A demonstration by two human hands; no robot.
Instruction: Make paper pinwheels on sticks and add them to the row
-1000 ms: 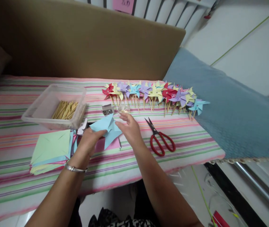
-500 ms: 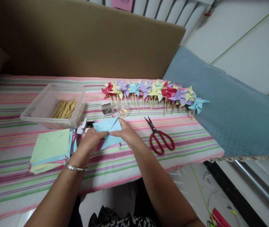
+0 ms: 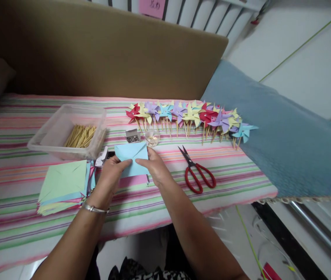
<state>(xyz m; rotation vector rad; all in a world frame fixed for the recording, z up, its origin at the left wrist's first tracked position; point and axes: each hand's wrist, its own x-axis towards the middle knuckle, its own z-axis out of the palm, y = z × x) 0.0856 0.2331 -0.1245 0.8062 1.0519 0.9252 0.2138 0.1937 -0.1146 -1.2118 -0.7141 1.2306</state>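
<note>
Between my two hands is a light blue paper square (image 3: 133,151) with slits cut in from its corners. My left hand (image 3: 114,168) grips its left side, thumb on top. My right hand (image 3: 155,165) pinches the right side the same way, thumb over the face. A pink paper sheet (image 3: 133,181) lies on the cloth beneath the blue one. To the left rests a stack of slit paper squares (image 3: 63,181), pale green on top. A small box of metal pins (image 3: 132,136) and a round clear tub of small pale pieces (image 3: 152,138) stand just beyond my hands.
Red-handled scissors (image 3: 197,173) lie open at the right. Finished paper pinwheels (image 3: 193,113) on sticks line the back right. A clear plastic bin (image 3: 51,128) of wooden sticks (image 3: 81,136) stands at left. Behind the striped cloth (image 3: 159,210) rises a cardboard panel (image 3: 110,54).
The blue paper has turned from a tilted position to nearly square in my hands and lies flatter. More of the pink sheet shows below it.
</note>
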